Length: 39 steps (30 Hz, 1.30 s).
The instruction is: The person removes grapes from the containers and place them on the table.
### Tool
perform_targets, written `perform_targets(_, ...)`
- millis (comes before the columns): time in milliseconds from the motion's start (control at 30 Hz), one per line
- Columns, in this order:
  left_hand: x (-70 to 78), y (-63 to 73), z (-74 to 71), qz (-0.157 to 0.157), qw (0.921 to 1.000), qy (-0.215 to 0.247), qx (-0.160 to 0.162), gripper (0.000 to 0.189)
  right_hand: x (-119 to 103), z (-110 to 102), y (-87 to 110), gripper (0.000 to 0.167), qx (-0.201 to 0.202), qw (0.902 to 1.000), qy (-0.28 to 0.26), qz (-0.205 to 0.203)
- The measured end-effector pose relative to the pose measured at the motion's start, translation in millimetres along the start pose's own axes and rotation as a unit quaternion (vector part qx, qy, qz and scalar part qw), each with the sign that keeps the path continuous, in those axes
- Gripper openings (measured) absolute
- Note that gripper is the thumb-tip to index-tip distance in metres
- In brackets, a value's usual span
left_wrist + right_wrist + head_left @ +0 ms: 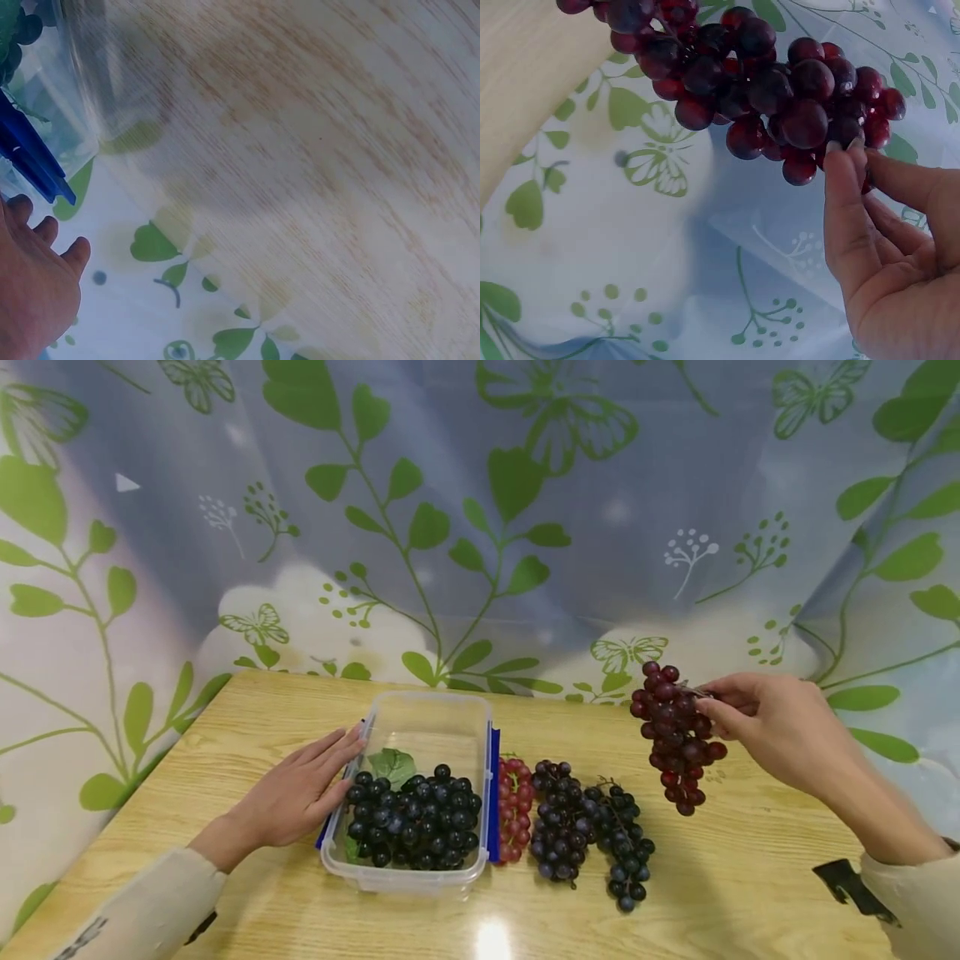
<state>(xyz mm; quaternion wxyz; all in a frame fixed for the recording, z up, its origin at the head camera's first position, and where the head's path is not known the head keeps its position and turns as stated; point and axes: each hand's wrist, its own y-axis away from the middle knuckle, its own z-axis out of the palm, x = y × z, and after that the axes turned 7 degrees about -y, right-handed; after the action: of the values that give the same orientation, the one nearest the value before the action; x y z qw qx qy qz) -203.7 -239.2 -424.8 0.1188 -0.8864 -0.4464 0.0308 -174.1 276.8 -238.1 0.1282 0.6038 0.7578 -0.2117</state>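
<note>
My right hand (783,727) pinches the stem of a dark red grape bunch (675,739), which hangs in the air over the right part of the table. In the right wrist view, thumb and fingertips meet at the top of that bunch (765,90). With fingers extended, my left hand (300,789) rests against the left side of a clear plastic box (427,718) with blue side clips. Inside the box lie black grapes (420,818) and a green leaf (393,766). The left wrist view shows the left hand (37,277) beside a blue clip (30,150).
Right of the box lie a pale red grape bunch (515,810), partly hidden by the blue clip, and two dark bunches, one purplish (558,822) and one black (626,852). A leaf-and-butterfly patterned cloth (450,527) hangs behind the wooden table (247,727).
</note>
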Motion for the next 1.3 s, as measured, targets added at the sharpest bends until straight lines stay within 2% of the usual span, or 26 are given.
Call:
perform_targets(267,-1.2,2.5,-2.2,-0.004,1.0,-0.001,0.005,0.053,16,15,31.5,0.052,-0.038,0.9981,0.0,0.049)
perform_targets(400,-1.8,2.9,-3.7,-0.008,1.0,-0.002,0.001,0.053,30,30,44.5,0.051,-0.061,0.9941,-0.034,0.082)
perform_targets(533,-2.1,2.5,-3.9,-0.008,1.0,-0.001,0.005,0.053,45,48,49.0,0.048,-0.08,0.9876,-0.076,0.111)
perform_targets(700,-1.2,0.2,-2.8,-0.003,0.9999,0.006,0.007,0.052,62,65,43.3,0.042,-0.078,0.9822,-0.114,0.128)
perform_targets(1067,2.0,-0.5,-1.0,-0.005,0.9999,0.013,0.0,0.052,86,95,17.9,0.049,-0.065,0.9703,-0.174,0.155)
perform_targets(1300,0.3,-0.4,2.2,-0.001,1.0,0.007,0.005,0.052,86,103,7.1,0.049,-0.059,0.9721,-0.173,0.147)
